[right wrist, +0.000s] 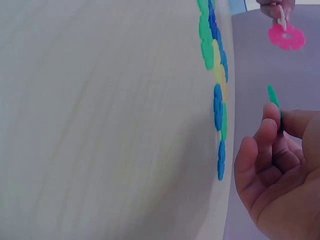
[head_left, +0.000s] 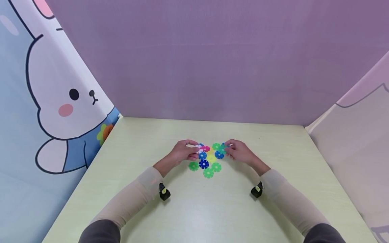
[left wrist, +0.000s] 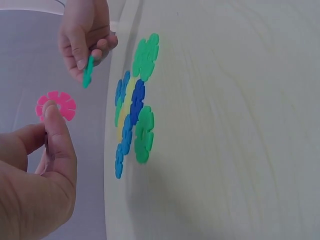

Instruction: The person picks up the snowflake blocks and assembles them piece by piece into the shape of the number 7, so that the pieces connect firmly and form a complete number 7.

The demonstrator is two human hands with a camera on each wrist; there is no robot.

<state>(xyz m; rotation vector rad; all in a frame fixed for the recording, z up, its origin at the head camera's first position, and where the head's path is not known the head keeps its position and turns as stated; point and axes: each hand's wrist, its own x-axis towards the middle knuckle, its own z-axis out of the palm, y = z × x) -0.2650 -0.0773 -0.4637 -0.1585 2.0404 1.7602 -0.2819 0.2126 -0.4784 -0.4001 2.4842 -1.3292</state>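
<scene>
My left hand [head_left: 182,151] pinches a white notched plastic disc, the kind that slots together as a flower-shaped building piece; a pink disc [head_left: 206,149] is joined to its edge. In the left wrist view the pink disc [left wrist: 65,104] stands out beyond the fingertips, raised off the table. My right hand [head_left: 241,152] pinches a teal-green disc [left wrist: 88,72] between thumb and fingers, also above the table. Below and between both hands lie more discs: a dark blue one [head_left: 204,164], a yellow one [head_left: 211,158], a blue one [head_left: 219,155] and several green ones [head_left: 208,173].
The discs lie flat in a close cluster on the pale table [head_left: 212,209]. Behind the table's far edge hangs a purple cloth [head_left: 212,67]. A rabbit-print curtain [head_left: 60,84] stands on the left, another pale curtain [head_left: 358,141] on the right.
</scene>
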